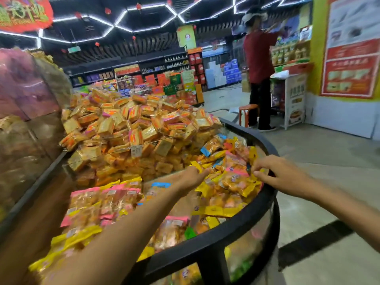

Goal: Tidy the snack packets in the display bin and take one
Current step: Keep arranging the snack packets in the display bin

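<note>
Forearms reach out over the display bin [236, 227], a curved black-rimmed case heaped with snack packets [234, 182]. Left hand [192, 176] lies among them, pinching a yellow packet edge [196, 166]. Right hand [281, 173] hovers at the rim, fingers curled onto a packet's end. Beyond rises a mound of orange packs [131, 124]; farther off stands a person [259, 64].

Left hand [190, 177] fingers buried among snack packets [236, 179].
</note>
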Demonstrator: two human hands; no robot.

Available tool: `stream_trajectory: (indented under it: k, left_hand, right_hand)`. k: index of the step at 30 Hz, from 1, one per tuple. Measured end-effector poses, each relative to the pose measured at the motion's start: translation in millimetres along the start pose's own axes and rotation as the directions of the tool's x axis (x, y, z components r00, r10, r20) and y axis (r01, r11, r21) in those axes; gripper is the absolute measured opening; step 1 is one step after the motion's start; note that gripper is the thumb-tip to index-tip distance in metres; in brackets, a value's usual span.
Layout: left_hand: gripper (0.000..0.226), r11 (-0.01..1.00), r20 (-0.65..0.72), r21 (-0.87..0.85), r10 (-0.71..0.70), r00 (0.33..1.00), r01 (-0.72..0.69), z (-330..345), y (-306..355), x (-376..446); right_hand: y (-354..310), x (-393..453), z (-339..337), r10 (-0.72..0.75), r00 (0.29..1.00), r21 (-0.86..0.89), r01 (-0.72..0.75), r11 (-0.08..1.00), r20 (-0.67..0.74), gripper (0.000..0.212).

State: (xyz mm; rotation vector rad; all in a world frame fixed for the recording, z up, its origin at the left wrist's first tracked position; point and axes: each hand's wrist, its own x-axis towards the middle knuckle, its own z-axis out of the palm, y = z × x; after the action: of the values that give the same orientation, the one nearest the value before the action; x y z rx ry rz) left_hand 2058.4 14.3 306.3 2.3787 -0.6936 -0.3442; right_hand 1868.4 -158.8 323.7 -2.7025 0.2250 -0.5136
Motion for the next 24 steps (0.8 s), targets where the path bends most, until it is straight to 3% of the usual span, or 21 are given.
stream_trajectory:
  k: [2, 5, 11, 15, 18, 24]
  left_hand:
    - [0.053, 0.995, 0.093, -0.055, -0.081, 0.992, 0.087, 26, 17, 4]
    - [0.081, 0.987, 0.061, -0.053, -0.146, 0.987, 0.149, 46, 27, 8]
    - [0.081, 0.976, 0.023, -0.114, -0.185, 0.982, 0.186, 54, 39, 10]
    - [0.057, 0.955, -0.057, -0.273, -0.139, 0.989, 0.118, 55, 49, 6]
    - [0.039, 0.91, -0.041, -0.409, -0.088, 0.995, 0.064, 44, 50, 1]
    - [0.015, 0.83, -0.1, -0.554, 0.012, 0.995, -0.065, -23, 23, -44]
  right_hand:
    - [2, 0, 0, -0.004, 1.0, 0.014, 0.004, 1.0, 0.0, 0.02]
    - [6, 0, 4, -0.02, 1.0, 0.034, 0.02, 0.999, -0.015, 0.024]
    - [9, -1, 6, -0.022, 0.999, 0.089, 0.026, 0.996, -0.045, 0.027]
    - [6, -2, 6, -0.022, 0.998, 0.085, 0.027, 0.996, -0.057, 0.026]
    - [4, -2, 4, -0.03, 0.998, 0.068, 0.034, 0.997, -0.055, 0.021]
    - [-19, 10, 8, -0.055, 0.998, -0.013, 0.055, 0.998, -0.021, 0.016]
